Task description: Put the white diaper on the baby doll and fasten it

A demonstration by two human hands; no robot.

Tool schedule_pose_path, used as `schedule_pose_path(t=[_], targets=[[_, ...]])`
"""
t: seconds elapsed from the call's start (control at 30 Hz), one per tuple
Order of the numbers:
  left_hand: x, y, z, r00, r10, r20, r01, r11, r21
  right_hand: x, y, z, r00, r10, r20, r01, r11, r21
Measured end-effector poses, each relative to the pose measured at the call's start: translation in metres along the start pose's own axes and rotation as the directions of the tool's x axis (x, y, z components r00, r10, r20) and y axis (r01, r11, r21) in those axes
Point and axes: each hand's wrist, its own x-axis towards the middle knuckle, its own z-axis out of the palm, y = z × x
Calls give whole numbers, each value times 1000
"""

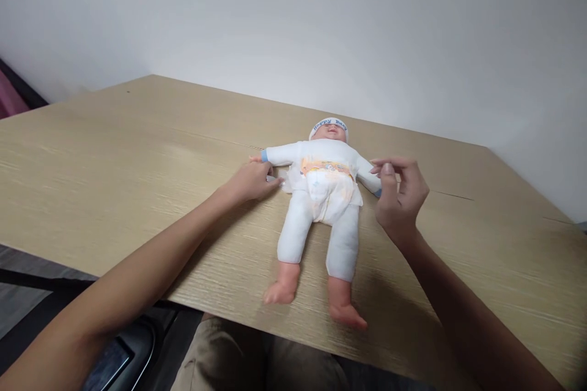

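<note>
A baby doll (288, 229) in a white suit with blue cuffs and a printed headband lies on its back, feet towards me. Round its hips is a white diaper (328, 192) with an orange patterned waistband. On the left, the diaper's side wing sticks out from the doll's body, and my left hand (254, 182) pinches its end, just below the doll's outstretched arm. My right hand (403, 195) is raised by the doll's other arm, thumb and fingers loosely bent and a gap showing between them. Nothing is visible in it.
The doll rests on a wide, light wood table (137, 153) that meets a pale wall (257, 24) at the back. Below the front edge are my knees in beige trousers (229, 354) and a dark object with a glossy panel (112, 360). Something pink (11, 95) shows at far left.
</note>
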Motion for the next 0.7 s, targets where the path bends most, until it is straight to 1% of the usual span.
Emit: schedule_pose_path(t=[0.03,0.07,0.1,0.13,0.2,0.23,0.3,0.37,0.4,0.47,0.5,0.6,0.7], targets=[[1,-3,0,1000,-9,20,9,1000,-17,4,-8,3,999,22,39,-22,1000,-4],[1,-6,-1,999,-11,43,13,999,-39,9,-17,7,995,19,99,-18,1000,-15],[3,-8,-2,998,-8,64,12,998,-65,13,-24,12,984,0,181,4,1000,-24],[4,-9,-3,997,-4,77,11,996,-93,17,-31,18,960,-23,281,31,999,-25],[7,-10,-6,996,-17,89,32,986,-166,25,-42,33,879,-57,473,76,997,-21],[8,-10,-8,995,-38,96,57,975,-213,28,-46,40,835,-58,548,88,996,-29],[11,-7,-10,991,-84,102,114,935,-337,35,-51,55,762,-19,648,98,992,-86],[11,-1,-11,989,-110,101,145,868,-475,40,-52,67,703,54,709,91,982,-165],[11,2,-11,990,-113,90,143,834,-533,43,-52,72,675,88,733,86,977,-197],[10,9,-9,993,-103,56,116,784,-610,45,-50,79,634,138,761,81,967,-243],[10,12,-8,995,-95,37,97,769,-632,46,-49,82,620,157,769,81,962,-261],[8,21,-4,997,-80,-12,51,742,-669,44,-45,91,605,204,770,81,946,-314],[9,30,-1,996,-90,-25,47,717,-695,39,-42,97,607,223,763,72,940,-332]])
